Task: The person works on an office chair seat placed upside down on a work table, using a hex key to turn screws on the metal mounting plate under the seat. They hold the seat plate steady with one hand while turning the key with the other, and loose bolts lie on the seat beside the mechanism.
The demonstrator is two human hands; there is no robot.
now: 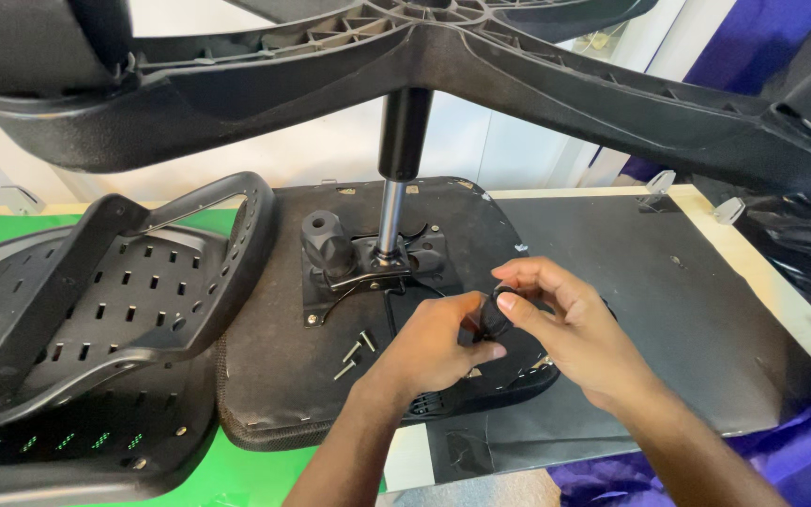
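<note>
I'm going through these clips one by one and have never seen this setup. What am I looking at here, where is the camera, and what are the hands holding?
There is no machine here: a person works with two bare hands, and the one camera sits on their head, looking down. The left hand and right hand meet over a small black part, pinched between the fingers of both. Below lies an upturned chair seat on a black mat. A metal mounting plate with a knob sits on the seat, and a gas cylinder rises from it to the star-shaped chair base overhead. Loose screws lie on the seat. A perforated black backrest lies at left.
</note>
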